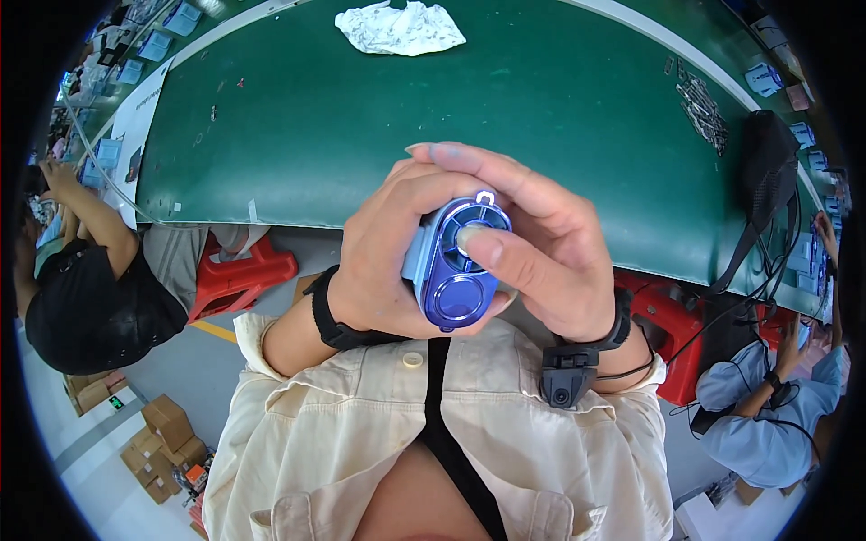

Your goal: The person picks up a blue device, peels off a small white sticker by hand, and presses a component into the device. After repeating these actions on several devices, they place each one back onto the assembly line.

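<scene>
In front of my chest I hold a small blue device point(457, 300) with a finned round opening like a fan at its upper end. Below that opening is a shiny round disc, and a small light loop sticks out at the top. My left hand point(377, 236) wraps around its left side, fingers curling behind it. From the right, my right hand point(550, 248) closes on it, the thumb pressed onto the middle of the finned opening. The right fingers reach up past the device beside my left hand, and part of their grip is hidden.
A green-topped table point(298, 117) lies ahead, with a crumpled white plastic bag point(400, 28) at its far side. To the right are a pile of small dark metal pieces point(702, 108) and a black bag point(767, 171) with cables. Red stools point(236, 275) and seated people flank me.
</scene>
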`<action>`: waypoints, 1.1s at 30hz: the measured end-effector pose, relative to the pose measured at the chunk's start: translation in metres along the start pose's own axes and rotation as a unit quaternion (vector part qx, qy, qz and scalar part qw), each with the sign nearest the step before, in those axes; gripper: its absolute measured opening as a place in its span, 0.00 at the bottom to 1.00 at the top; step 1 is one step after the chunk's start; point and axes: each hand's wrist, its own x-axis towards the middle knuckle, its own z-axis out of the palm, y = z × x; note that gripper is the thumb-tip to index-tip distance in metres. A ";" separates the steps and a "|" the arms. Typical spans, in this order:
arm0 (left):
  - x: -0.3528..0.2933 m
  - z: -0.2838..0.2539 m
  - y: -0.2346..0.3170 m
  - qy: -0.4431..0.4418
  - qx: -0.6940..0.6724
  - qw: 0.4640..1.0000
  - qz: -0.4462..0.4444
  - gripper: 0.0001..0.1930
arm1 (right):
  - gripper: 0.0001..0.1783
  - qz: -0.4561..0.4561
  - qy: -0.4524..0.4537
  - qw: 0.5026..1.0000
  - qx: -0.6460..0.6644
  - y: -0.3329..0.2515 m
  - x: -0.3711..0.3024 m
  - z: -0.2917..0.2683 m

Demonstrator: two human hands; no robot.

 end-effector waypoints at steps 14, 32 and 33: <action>-0.004 0.001 -0.002 0.001 -0.020 1.000 -0.008 0.35 | 0.32 0.016 -0.008 0.998 0.066 0.000 0.000 -0.003; -0.003 -0.003 0.003 -0.009 -0.001 1.000 0.014 0.36 | 0.32 0.017 0.001 0.997 0.073 -0.002 -0.003 0.004; -0.001 -0.002 0.002 -0.010 0.000 1.000 0.015 0.36 | 0.32 0.017 -0.001 0.997 0.074 -0.003 -0.002 0.002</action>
